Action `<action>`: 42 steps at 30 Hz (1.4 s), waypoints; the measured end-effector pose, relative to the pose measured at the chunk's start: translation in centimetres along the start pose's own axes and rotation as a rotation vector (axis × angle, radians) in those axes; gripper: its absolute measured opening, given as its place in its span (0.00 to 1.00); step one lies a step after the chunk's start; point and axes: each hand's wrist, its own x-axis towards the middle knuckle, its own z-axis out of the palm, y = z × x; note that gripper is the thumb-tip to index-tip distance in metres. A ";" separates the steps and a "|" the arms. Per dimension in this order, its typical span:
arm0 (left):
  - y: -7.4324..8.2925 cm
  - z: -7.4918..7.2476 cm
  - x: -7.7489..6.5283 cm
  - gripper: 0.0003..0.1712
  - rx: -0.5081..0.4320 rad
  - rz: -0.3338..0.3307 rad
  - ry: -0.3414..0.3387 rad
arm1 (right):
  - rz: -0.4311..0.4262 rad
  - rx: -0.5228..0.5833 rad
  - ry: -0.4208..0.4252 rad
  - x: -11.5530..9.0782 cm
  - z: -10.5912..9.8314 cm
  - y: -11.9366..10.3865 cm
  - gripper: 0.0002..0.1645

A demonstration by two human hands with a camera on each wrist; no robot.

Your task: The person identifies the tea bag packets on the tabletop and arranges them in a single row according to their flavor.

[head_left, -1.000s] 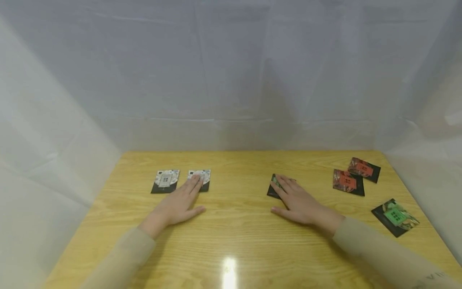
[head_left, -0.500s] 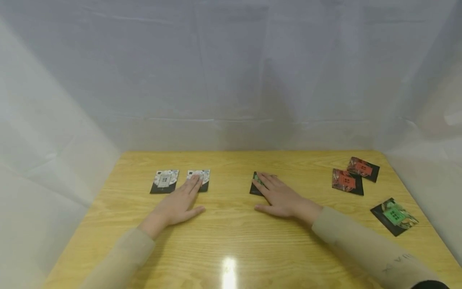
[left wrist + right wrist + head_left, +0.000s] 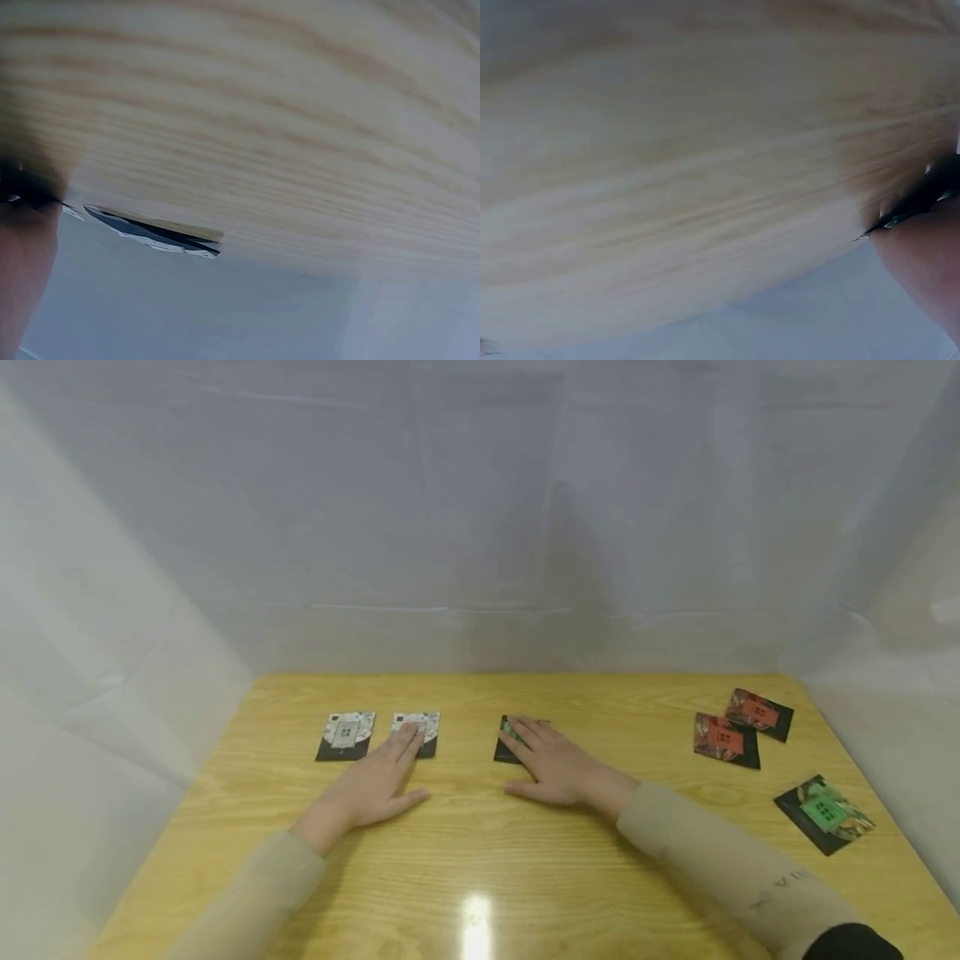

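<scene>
In the head view my left hand (image 3: 372,787) lies with straight fingers on a white-and-black packet (image 3: 430,745), covering its middle. A matching white-and-black packet (image 3: 346,736) lies flat just to its left; the left wrist view shows that flat packet (image 3: 154,232) edge-on. My right hand (image 3: 558,768) rests its extended fingers on a green-and-black packet (image 3: 508,750), most of which is hidden beneath them. In the right wrist view only a dark edge of the packet (image 3: 915,202) shows beside the hand. Both thumbs point inward, toward each other.
Two red-and-black packets (image 3: 725,741) overlap at the back right of the wooden table (image 3: 465,843). Another green-and-black packet (image 3: 825,812) lies askew near the right edge. White sheeting (image 3: 480,527) encloses the back and both sides.
My right hand has slid left across the table, carrying the green-and-black packet under its fingers closer to the white packets. My left hand has stayed in place.
</scene>
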 end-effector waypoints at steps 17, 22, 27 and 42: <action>0.3 0.0 -0.2 0.55 -0.011 -0.018 -0.010 | -0.023 -0.059 -0.066 3.8 -0.1 -1.5 0.54; 0.4 -0.1 -0.2 0.55 -0.014 -0.016 -0.006 | -0.018 -0.053 -0.072 4.4 -0.3 -2.1 0.54; 0.3 -0.1 -0.1 0.55 0.001 -0.019 -0.011 | -0.024 -0.059 -0.071 5.0 -0.2 -2.3 0.53; 0.2 -0.2 0.0 0.55 0.009 -0.012 -0.014 | -0.023 -0.029 -0.064 6.0 -0.1 -2.6 0.51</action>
